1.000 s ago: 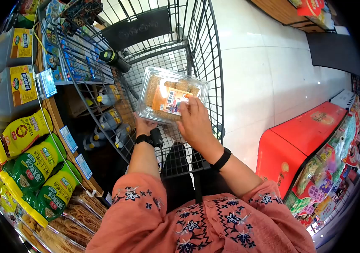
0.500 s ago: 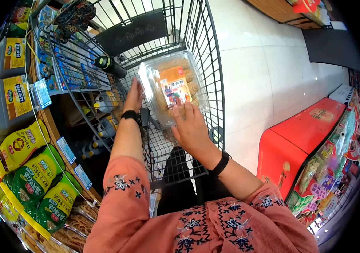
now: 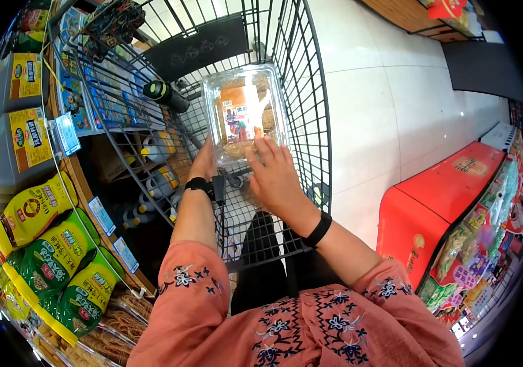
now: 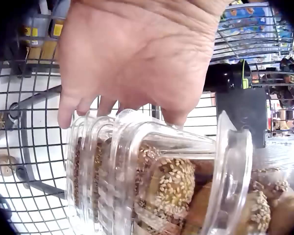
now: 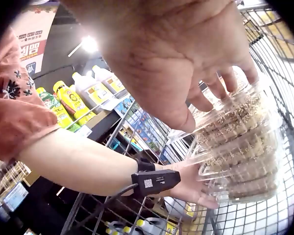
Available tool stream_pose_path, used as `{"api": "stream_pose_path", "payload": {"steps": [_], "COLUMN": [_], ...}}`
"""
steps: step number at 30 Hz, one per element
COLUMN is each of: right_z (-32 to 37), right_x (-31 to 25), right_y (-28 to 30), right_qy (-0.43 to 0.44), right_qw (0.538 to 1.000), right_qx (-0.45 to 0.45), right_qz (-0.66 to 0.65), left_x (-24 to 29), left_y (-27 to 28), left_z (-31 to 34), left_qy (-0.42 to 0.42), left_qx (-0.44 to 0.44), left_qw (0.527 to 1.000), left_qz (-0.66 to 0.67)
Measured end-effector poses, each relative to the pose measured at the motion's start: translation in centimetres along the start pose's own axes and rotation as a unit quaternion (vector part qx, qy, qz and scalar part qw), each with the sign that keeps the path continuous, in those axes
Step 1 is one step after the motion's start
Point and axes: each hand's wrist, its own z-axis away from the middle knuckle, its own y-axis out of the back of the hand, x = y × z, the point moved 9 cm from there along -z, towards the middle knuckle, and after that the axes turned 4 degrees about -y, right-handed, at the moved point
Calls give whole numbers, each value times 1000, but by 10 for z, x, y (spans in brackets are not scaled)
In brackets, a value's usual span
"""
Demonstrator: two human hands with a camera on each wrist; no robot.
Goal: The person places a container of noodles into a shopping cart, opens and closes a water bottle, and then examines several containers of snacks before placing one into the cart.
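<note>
Between my hands, over the shopping cart, is a clear plastic clamshell box (image 3: 213,92) of sesame-coated pastries with an orange label. My left hand (image 3: 202,163) is at its left side; the left wrist view shows the palm (image 4: 132,58) flat, straight fingers reaching past the lower edge and partly hidden by the plastic. In the right wrist view this left hand (image 5: 188,186) is low against the box's bottom corner. Fingertips of my right hand (image 3: 276,183) rest on the near part of the lid, and its thumb (image 5: 183,122) lies along the lid's edge.
The black wire cart (image 3: 319,122) surrounds the box, with a dark bottle (image 3: 166,95) at its left side. Shelves with yellow and green sauce pouches (image 3: 59,257) and large jugs (image 3: 29,140) stand close on the left. A red display stand (image 3: 433,202) is on the right.
The box has turned and moved away from my body, its long side now pointing forward. My left hand drew apart from its left side, then came back against it.
</note>
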Motion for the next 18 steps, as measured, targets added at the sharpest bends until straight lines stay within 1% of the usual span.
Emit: {"api": "stream_pose_path", "payload": {"steps": [2,5,6,9,10,13,14,15,17,18], "right_z": [-3,-8,-9,-16,-18,-22,-23,-24,-26,-25], "right_x": [-2,-1,1,6,8,17,19,19,20,20], "right_y": [4,4,3,3,2,3,4,5,8,9], "right_qy": [11,15,11,13,6,-4,-12,-8,-1,0], "right_qw": [1000,999,1000,999,1000,999,1000,1000,1000,1000], "right_qx": [8,6,10,13,7,5,2,1,1,2], "right_qz": [14,28,26,28,30,35,28,22,11,13], "left_x": [12,10,5,4,4,-1,5,20,62,87], "left_y": [-13,-6,-3,-2,-2,9,12,24,50,64], "left_z": [2,-14,-25,-41,-44,-54,-58,-57,-47,-46], "left_qy": [-34,-54,-54,-76,-80,-17,-42,-57,-88,-154], "left_qx": [-25,2,-24,-37,-40,-41,-32,40,182,214], "left_qw": [999,996,995,992,994,999,998,996,973,960], "left_qz": [16,77,79,99,68,-30,-31,-57,-108,-95]}}
